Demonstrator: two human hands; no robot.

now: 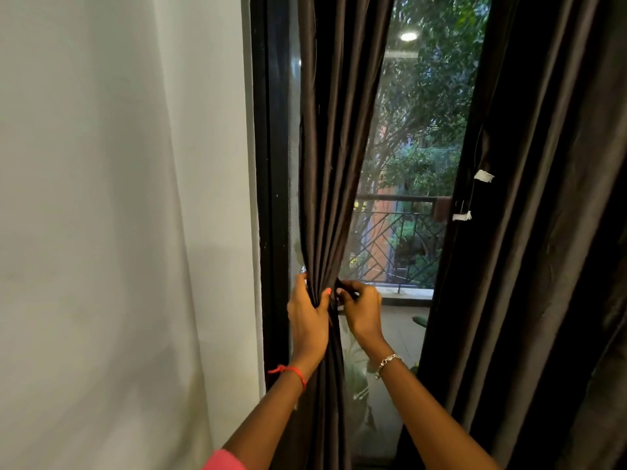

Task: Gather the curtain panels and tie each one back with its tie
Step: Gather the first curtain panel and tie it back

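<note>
1 panel (334,164) in left hand (307,313); right hand (361,308) pinches tie (347,289)

The left curtain panel (334,164) and right curtain panel (543,232) are dark brown cloth, smooth with a faint satin sheen. The wall (101,198) is matt white. The window frame (271,164) is glossy black. A bracelet (386,362) looks like shiny metal; a wrist thread (291,370) is red fibre.

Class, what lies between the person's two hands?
Head view: the gathered curtain panel, gripped by the left hand; the right hand pinches its tie.
</note>
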